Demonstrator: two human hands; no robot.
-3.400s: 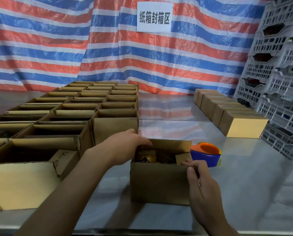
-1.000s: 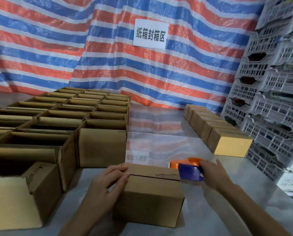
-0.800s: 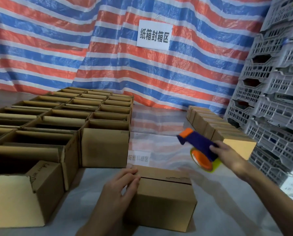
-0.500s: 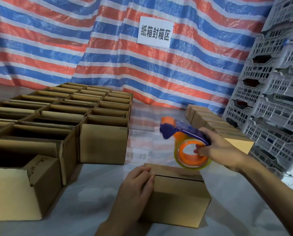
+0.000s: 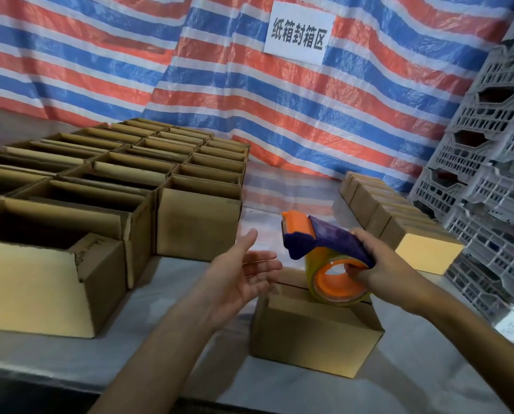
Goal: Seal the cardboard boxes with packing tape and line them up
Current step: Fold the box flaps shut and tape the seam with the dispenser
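Left hand has lifted off the closed box. It hangs just above the box's left top edge, fingers spread, holding nothing. Tape dispenser has dropped to the box top, roll at or touching the seam. Right hand grips the dispenser, fingers curled into the core.

Risk: the box is unheld, so pulling tape may slide it or gap the flaps.

Count:
- one closed box
- one dispenser
- open boxes left of the box, too many to count
- sealed boxes behind and right of it, about six
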